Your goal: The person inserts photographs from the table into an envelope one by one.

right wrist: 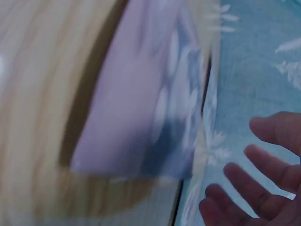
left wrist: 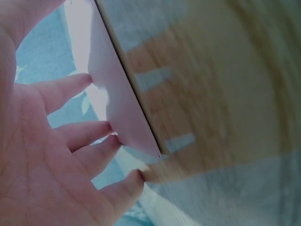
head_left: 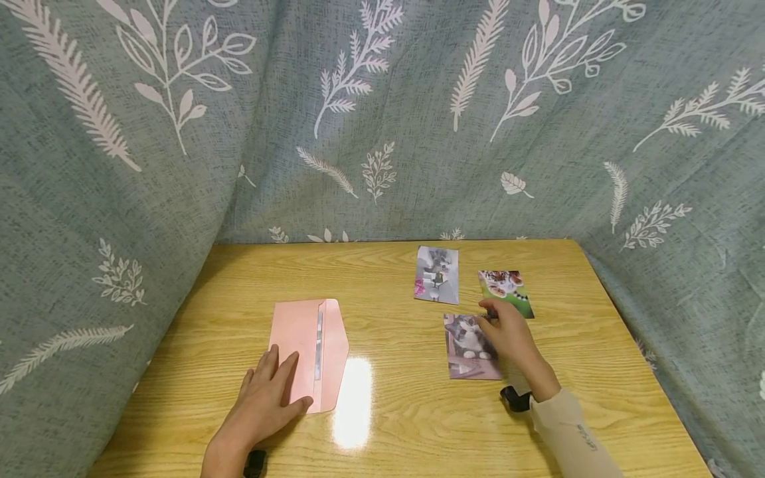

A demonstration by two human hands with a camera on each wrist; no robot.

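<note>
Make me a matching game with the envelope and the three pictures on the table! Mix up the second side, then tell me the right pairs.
Column one:
1. pink envelope
2. tiger picture
3. mostly grey picture
4. cat picture with white paws

Column two:
A. farthest back of the three pictures
B. nearest the person of the three pictures
C. touched by the left hand
D. has bright green around its animal

Right pairs:
1-C
2-D
3-A
4-B
</note>
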